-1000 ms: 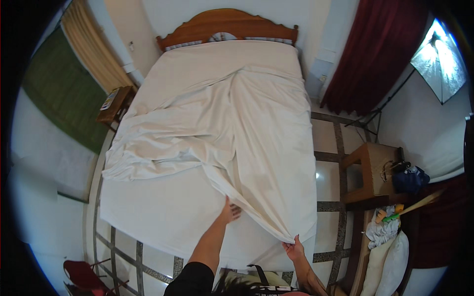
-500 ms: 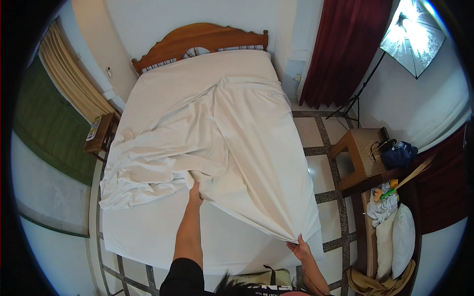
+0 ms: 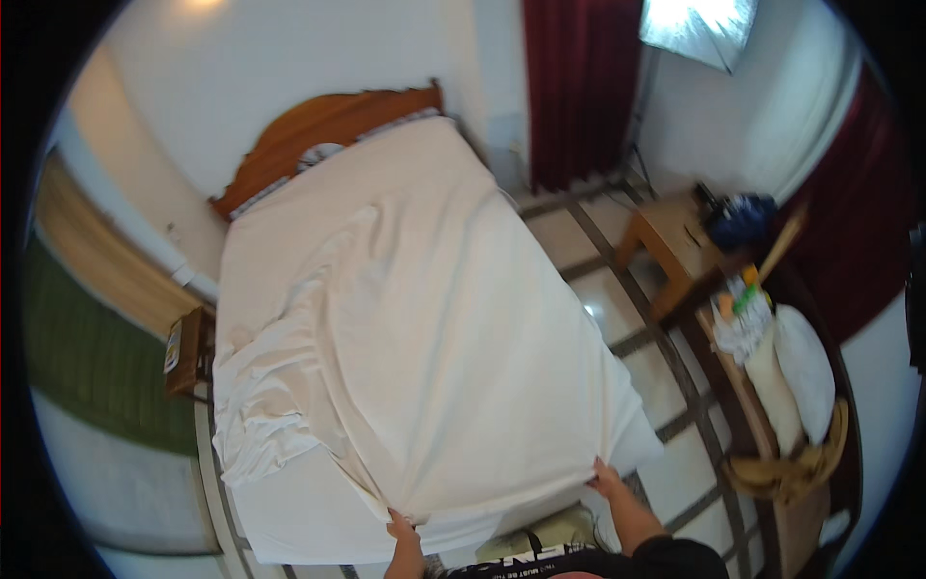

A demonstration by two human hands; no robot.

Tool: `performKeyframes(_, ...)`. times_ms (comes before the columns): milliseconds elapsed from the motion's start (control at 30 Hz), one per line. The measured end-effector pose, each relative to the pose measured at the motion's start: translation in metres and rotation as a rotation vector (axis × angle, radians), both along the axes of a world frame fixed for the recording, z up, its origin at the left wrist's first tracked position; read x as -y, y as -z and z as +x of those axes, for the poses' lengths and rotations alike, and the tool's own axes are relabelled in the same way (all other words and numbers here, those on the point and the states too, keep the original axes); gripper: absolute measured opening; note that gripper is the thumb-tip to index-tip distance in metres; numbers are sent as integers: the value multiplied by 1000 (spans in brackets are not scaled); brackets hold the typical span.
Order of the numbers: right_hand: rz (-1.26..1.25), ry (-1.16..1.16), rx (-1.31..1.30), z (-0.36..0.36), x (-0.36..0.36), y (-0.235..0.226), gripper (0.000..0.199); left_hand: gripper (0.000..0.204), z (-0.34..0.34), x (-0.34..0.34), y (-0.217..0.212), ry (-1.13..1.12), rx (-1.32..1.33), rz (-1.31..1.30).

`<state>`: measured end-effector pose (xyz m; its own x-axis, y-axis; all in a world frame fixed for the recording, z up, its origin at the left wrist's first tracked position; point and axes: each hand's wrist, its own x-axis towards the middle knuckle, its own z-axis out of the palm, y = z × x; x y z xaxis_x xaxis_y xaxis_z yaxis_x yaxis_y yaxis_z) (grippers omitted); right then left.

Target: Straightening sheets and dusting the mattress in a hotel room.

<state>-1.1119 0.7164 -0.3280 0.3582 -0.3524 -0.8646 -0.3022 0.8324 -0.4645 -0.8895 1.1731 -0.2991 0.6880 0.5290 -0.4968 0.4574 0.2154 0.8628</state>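
A loose white sheet [image 3: 434, 367] lies spread over a bed with a white mattress [image 3: 289, 511] and a brown wooden headboard [image 3: 318, 135]. My left hand [image 3: 403, 531] grips the sheet's near edge at the foot of the bed. My right hand [image 3: 606, 478] holds the sheet's near right corner at the bed's foot corner. The sheet is bunched in folds along the bed's left side [image 3: 260, 405]. A pillow [image 3: 323, 154] shows at the headboard.
A wooden nightstand [image 3: 183, 352] stands left of the bed. A small wooden table [image 3: 675, 241] with a dark bag [image 3: 738, 217] sits to the right, beside dark red curtains [image 3: 579, 87]. A bench [image 3: 772, 386] with white pillows and other things runs along the right wall. The floor is tiled.
My left hand has drawn back from the middle of the bed to its foot, pulling the sheet's edge down with it. The sheet now lies flatter. My view has swung left.
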Motion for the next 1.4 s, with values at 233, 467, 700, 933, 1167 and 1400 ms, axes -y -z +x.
performKeyframes(233, 110, 181, 99, 6, 27, 36, 56, 65, 3, -9, -14, 149, -243, -6)
performKeyframes(467, 33, 523, 263, 58, 125, 25, 63, 71, 3, -22, -8, 151, -217, 52)
performKeyframes(700, -77, 721, 33, 79, 239, 65, 50, 74, 2, -16, -3, 66, -119, 98)
performKeyframes(933, -532, 1031, 9, -7, 222, 77, 36, 74, 0, 4, -26, 45, -157, 293)
performKeyframes(1167, -569, 590, -651, -46, 162, 90, 70, 57, -1, -3, -27, 187, -304, 352)
performKeyframes(1400, -605, 275, -834, -28, 174, 59, 73, 47, 3, 1, -18, 170, -396, 251)
